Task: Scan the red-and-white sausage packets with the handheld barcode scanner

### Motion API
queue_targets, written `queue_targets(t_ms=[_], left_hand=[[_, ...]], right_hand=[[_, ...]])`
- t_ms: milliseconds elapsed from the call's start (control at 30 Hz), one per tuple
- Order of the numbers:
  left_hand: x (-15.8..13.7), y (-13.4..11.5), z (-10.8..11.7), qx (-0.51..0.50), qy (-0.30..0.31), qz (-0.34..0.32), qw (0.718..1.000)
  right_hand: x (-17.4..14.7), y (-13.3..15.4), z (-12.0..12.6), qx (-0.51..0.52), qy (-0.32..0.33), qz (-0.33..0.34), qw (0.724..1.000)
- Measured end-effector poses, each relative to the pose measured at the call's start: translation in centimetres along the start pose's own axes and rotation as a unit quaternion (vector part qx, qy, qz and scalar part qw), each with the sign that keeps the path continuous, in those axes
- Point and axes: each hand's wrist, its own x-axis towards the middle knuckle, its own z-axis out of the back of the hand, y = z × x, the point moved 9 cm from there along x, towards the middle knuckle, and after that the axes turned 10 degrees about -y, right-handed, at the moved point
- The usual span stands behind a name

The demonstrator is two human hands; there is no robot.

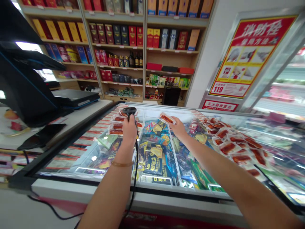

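Observation:
My left hand (130, 129) grips a black barcode scanner (129, 111), held upright over the open chest freezer (152, 190), its cable trailing down past my wrist. My right hand (178, 128) reaches further in and holds a small clear packet with red contents (167, 118) above the freezer's middle section. Below both hands lie many colourful frozen-food packs (153, 156), divided by white wire baskets.
A black checkout terminal (21, 92) and counter stand at the left. Sliding glass lids (250, 149) with red sausage packs under them cover the freezer's right side. Shelves of boxed goods (133, 35) line the back wall. A red poster (247, 54) hangs at the right.

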Motion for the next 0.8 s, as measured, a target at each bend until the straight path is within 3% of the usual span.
queue_targets(t_ms=[100,200,333,433,500,600,700,800], left_hand=[[2.8,-1.1,4.5,0.024,-0.127,-0.061,0.990],[4.2,-1.1,7.4,0.032,-0.201,-0.077,0.976],[4.6,-0.8,8.4,0.026,-0.220,-0.092,0.971],[4.5,-0.5,8.2,0.060,-0.219,-0.065,0.972],[4.4,0.1,7.8,0.084,-0.211,-0.023,0.974],[4.2,0.5,6.4,0.080,-0.174,-0.002,0.981],[3.3,0.6,3.8,0.032,-0.114,-0.006,0.993],[0.8,1.9,0.1,-0.026,-0.021,0.068,0.997]], right_hand=[[2.2,3.1,-6.4,0.064,0.044,-0.029,0.997],[3.6,5.9,-13.8,0.093,0.073,-0.057,0.991],[3.5,8.5,-21.9,0.090,0.114,-0.069,0.987],[2.9,9.4,-24.6,0.099,0.134,-0.053,0.985],[2.7,9.6,-24.3,0.096,0.127,-0.027,0.987],[2.7,8.7,-21.4,0.090,0.105,-0.007,0.990],[2.8,6.3,-15.9,0.072,0.073,-0.017,0.995],[2.6,3.7,-8.0,0.010,0.032,0.011,0.999]])
